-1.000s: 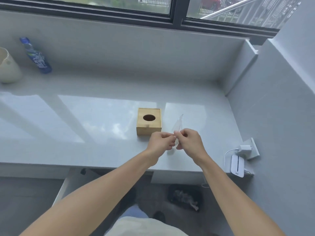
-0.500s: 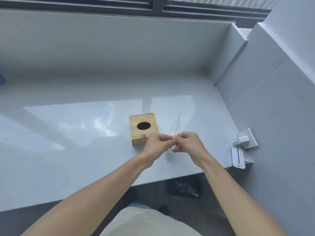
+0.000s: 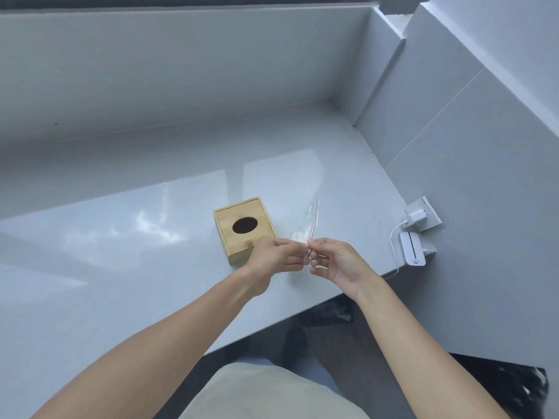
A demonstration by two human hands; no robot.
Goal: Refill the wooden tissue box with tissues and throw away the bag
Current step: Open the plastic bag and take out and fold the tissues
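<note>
A square wooden tissue box [image 3: 245, 228] with a dark oval hole in its lid sits on the glossy grey counter [image 3: 121, 267]; no tissue shows in the hole. Just in front of it and to its right, my left hand [image 3: 276, 255] and my right hand [image 3: 332, 261] pinch the near end of a thin clear plastic bag [image 3: 308, 222] with a red strip along its edge. The bag sticks up and away from my fingers, above the counter. It looks flat; I cannot tell what it holds.
A white charger plugged into a wall socket [image 3: 422, 217] and a white device [image 3: 413, 249] on a cable sit on the right wall, close to my right hand. A dark bin [image 3: 511, 385] stands on the floor at lower right. Walls enclose the counter at back and right.
My view has tilted down and to the right, so the window and the objects at far left have left the frame. Both hands still pinch the bag in front of the box.
</note>
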